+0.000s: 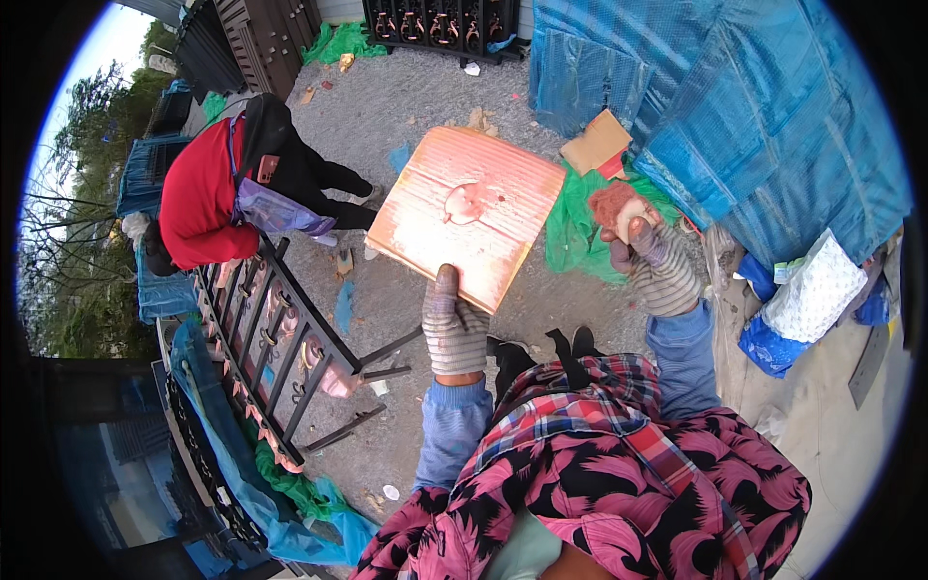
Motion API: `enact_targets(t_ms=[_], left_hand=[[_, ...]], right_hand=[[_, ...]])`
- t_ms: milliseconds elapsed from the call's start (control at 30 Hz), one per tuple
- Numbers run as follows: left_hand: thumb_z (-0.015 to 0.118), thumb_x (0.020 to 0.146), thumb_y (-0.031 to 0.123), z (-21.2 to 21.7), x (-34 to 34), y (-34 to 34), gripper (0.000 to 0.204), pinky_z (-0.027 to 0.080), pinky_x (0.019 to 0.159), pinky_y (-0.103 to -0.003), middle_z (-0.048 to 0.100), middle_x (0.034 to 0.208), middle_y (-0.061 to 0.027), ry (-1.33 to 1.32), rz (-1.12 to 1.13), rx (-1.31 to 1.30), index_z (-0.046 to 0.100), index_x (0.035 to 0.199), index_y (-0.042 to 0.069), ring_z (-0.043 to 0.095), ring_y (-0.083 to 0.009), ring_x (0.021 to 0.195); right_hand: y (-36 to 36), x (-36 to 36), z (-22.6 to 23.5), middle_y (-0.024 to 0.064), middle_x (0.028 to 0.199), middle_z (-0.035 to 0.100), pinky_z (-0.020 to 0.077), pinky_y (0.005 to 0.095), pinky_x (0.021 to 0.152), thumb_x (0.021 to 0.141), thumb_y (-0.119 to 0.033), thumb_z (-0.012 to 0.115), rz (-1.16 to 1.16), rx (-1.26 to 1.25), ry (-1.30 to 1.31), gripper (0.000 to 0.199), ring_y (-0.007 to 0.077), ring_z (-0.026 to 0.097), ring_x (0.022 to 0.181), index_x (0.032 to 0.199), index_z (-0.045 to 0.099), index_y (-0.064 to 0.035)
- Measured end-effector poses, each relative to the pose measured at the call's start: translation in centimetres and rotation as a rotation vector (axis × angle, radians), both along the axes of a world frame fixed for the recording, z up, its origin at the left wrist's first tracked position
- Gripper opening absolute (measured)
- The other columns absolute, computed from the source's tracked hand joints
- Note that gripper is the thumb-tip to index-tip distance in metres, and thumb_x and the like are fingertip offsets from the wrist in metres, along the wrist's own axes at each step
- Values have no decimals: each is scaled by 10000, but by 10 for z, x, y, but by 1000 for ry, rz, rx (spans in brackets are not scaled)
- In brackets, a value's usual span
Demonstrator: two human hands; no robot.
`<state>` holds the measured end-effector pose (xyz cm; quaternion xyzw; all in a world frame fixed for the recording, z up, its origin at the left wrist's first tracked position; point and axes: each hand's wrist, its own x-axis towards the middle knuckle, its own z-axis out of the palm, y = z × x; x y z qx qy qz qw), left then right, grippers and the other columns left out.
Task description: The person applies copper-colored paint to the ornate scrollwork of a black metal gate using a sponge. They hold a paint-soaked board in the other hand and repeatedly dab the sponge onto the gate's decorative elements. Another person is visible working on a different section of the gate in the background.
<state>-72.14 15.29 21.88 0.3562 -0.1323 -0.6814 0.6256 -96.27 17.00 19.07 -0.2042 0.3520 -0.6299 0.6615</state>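
My left hand [454, 333], in a striped fingerless glove or wrap, grips a square sheet of cardboard [517, 208] by its near edge, thumb on top. A wet pinkish-copper smear of what looks like paint spreads over the cardboard, with a small puddle near its middle. To the right, my right hand [662, 266], wrapped the same way, is closed around a reddish-brown sponge or wad of cloth [611, 203]. The wad is held up beside the cardboard, apart from it. Its lower part is hidden by my fingers.
A person in red [198, 198] bends over a black metal railing panel [290, 372] with copper-coloured ornaments at left. Green netting [580, 227] and a cardboard piece [596, 143] lie beyond my right hand. Blue-wrapped stacks [764, 126] stand at right. Another ornamented panel [440, 27] stands far back.
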Motion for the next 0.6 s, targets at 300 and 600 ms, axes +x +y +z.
enact_targets(t_ms=[300,600], left_hand=[[604,760,115,-3,-14,29,443,407,910,-346,501,1109,-131,18,-5,-38,414,1127,-45,501,-219,1018],[598,762,151,-22,-39,58,489,388,913,-339,477,1126,-116,-207,-173,-16,384,1154,-45,480,-222,1034]], right_hand=[[25,29,-20,55,876,588,456,232,653,667,-385,703,77,-86,21,512,111,556,760,996,515,-41],[24,21,-30,26,899,565,415,210,733,691,-346,694,23,-69,-74,498,95,518,824,999,525,6]])
